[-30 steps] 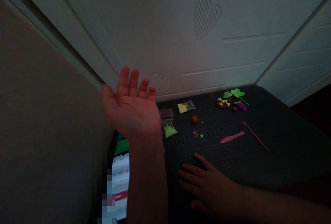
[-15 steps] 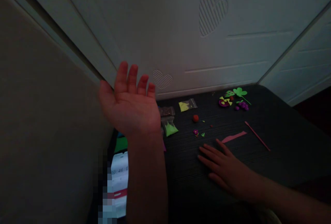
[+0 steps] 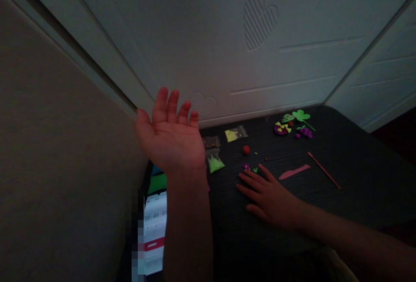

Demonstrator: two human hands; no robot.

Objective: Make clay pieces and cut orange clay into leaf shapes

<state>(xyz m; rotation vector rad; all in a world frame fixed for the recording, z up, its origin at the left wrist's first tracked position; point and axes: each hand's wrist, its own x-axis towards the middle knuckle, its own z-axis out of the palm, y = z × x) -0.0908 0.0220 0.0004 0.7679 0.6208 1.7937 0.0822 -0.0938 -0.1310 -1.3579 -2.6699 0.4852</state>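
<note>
My left hand [image 3: 175,143] is raised above the left side of the black table, palm up, its loosely curled fingers apart and nothing in it. Lower down, my right hand [image 3: 269,197] is palm down with fingers spread, over or on the tabletop. Its fingertips come close to a tiny purple flower [image 3: 246,166] and a small green sprig [image 3: 255,170]. Beyond them sits a red clay-like ball [image 3: 246,150]. To the right lie a pink plastic knife [image 3: 294,172] and a thin pink stick [image 3: 324,170].
Small bags with yellow [image 3: 232,135], green [image 3: 216,164] and brown contents [image 3: 212,142] lie at the table's back left. A lit phone [image 3: 154,230] is partly behind my left forearm. Clay-like shapes, including a green clover [image 3: 300,116] and purple beads [image 3: 305,132], sit at the back right.
My right hand has moved left and slightly away from me, toward the purple flower. My left hand appears a little lower and farther right, while the view has shifted slightly.
</note>
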